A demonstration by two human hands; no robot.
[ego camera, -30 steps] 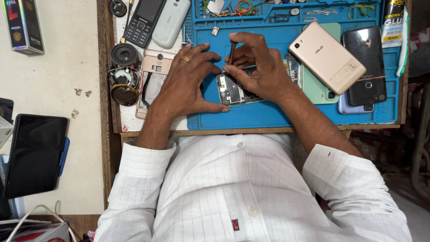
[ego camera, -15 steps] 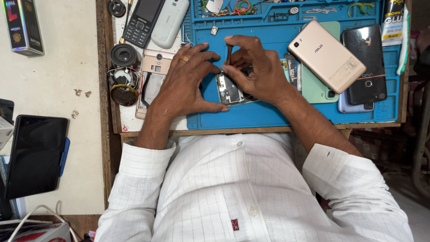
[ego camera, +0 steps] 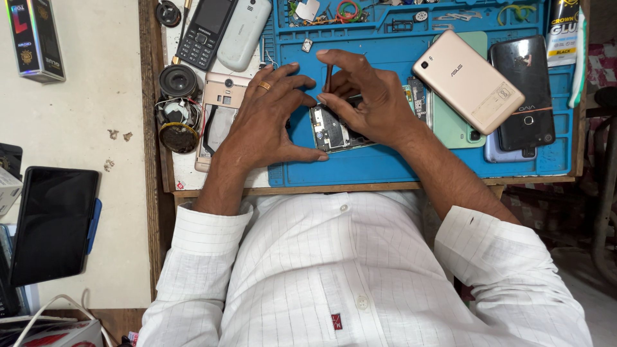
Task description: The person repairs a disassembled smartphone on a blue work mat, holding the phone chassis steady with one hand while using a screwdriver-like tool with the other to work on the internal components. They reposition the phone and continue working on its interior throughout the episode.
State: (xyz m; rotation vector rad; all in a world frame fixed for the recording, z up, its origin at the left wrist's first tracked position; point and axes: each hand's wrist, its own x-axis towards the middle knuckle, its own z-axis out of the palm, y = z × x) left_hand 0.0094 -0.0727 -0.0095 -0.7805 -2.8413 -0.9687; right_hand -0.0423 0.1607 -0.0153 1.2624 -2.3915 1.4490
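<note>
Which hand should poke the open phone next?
Probably the right hand: it holds the thin tool upright over the open phone. The left hand looks busy steadying that phone.

Matt blue rubbery-looking mat (ego camera: pixel 385 164), glossy black phone back (ego camera: pixel 524 90), worn wooden bench edge (ego camera: pixel 149 128)

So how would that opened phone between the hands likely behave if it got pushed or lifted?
The opened phone lies flat on the blue mat, so it would probably slide rather than tip or roll. Its bare circuit board suggests it is fragile. The left hand seems to steady it while the right hand holds a thin tool.
</note>
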